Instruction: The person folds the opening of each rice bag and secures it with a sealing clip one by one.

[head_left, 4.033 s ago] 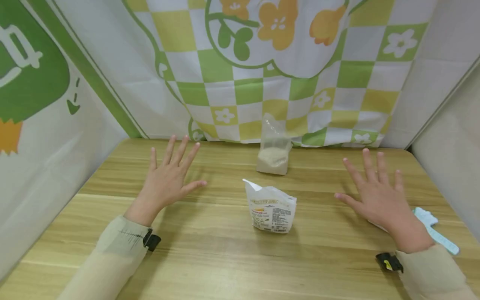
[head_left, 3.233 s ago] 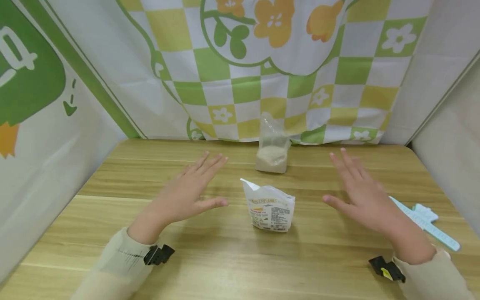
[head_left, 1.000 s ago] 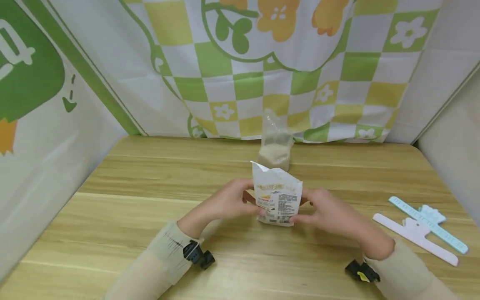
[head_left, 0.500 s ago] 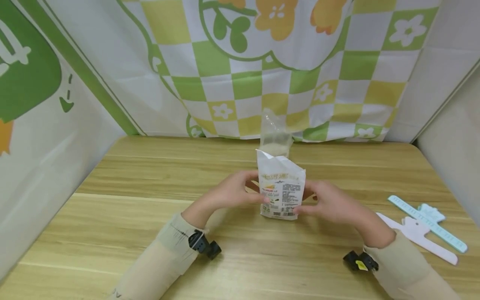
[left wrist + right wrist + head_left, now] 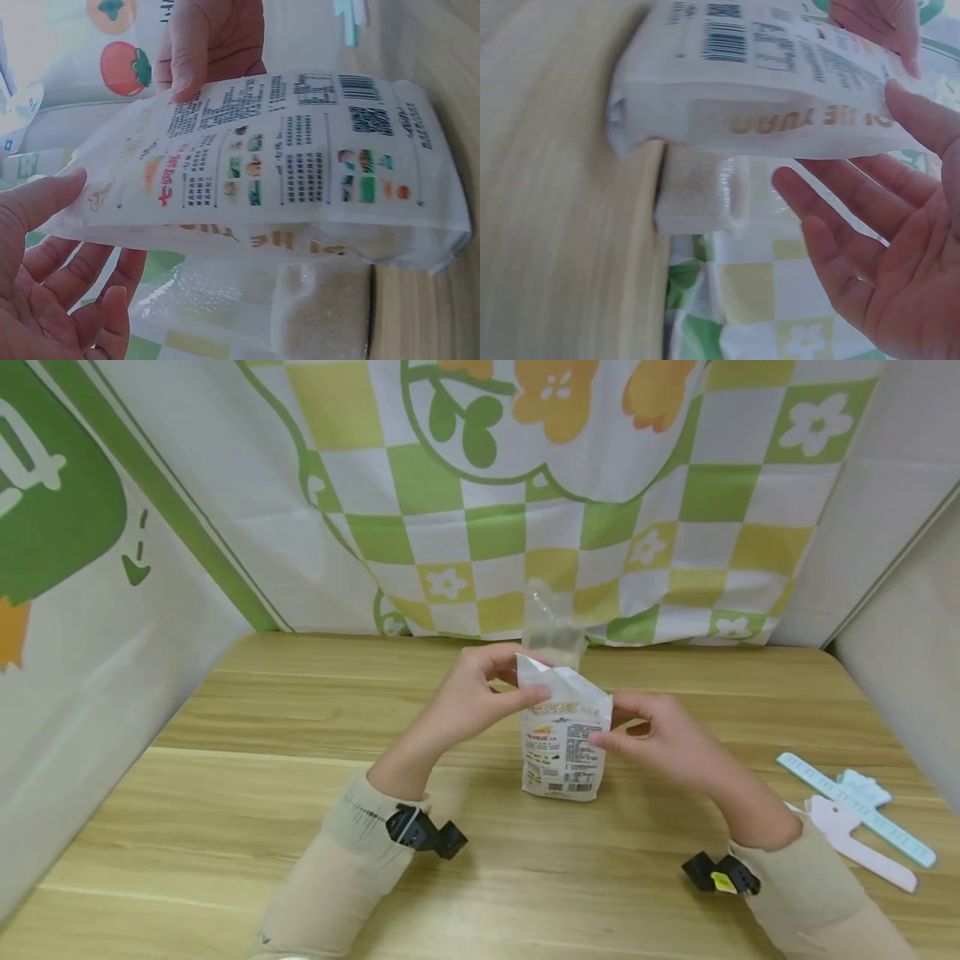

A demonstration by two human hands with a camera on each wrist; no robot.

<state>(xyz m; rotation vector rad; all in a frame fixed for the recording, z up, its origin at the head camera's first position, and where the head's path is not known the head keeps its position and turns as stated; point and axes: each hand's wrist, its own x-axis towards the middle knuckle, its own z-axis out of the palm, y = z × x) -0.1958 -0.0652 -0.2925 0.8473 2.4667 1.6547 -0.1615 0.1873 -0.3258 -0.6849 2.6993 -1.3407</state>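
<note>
A white printed paper food bag [image 5: 566,752] stands upright near the table's middle. Its top edge is raised at the left corner. My left hand [image 5: 468,697] pinches the bag's upper left side, thumb on the front face and fingers behind. On the upper right side, my right hand [image 5: 671,743] pinches the edge between thumb and fingers. In the left wrist view, the bag's printed face [image 5: 247,157] shows small food pictures and a barcode. Just behind it is a clear plastic bag of pale grains [image 5: 697,187], partly hidden in the head view.
A light blue ruler-like bag clip [image 5: 855,806] and a pale pink bag clip [image 5: 832,822] lie crossed at the right of the wooden table [image 5: 247,793]; my right sleeve covers part of the pink one. A checked cloth [image 5: 495,535] hangs along the back edge.
My spread hands have come inward and taken hold of the paper bag from both sides. The bag has moved slightly back. Over the last half second both hands slid up towards its top.
</note>
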